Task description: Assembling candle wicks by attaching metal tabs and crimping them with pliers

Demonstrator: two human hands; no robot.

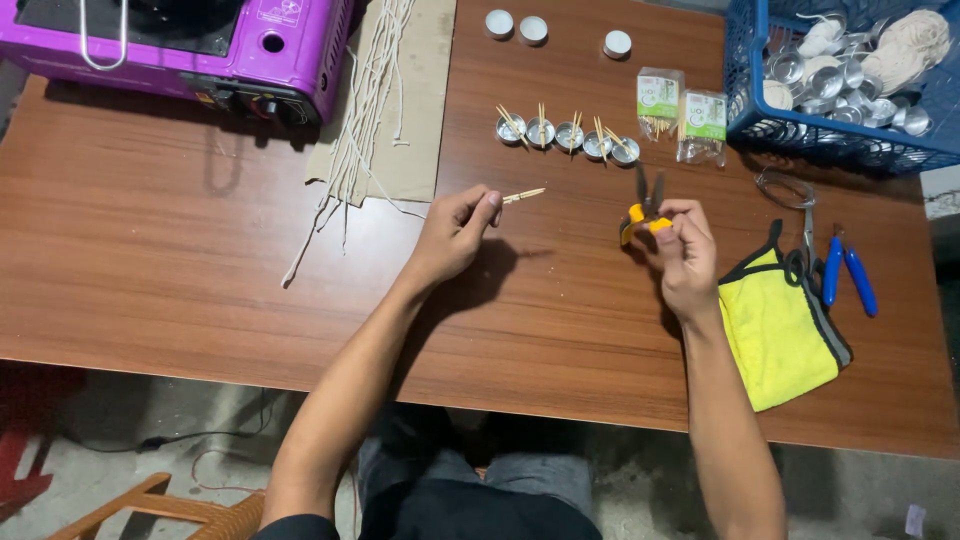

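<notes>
Wooden table bears two green-labelled clear packets.

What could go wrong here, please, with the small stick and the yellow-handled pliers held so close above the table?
1. The thin wooden stick is pinched only at its end by the left hand, so it might slip or snap.
2. The yellow-handled pliers in the right hand point towards the row of small metal cups; a slip could knock them.
3. A cut-off piece could fly across the brown wooden table.
</notes>
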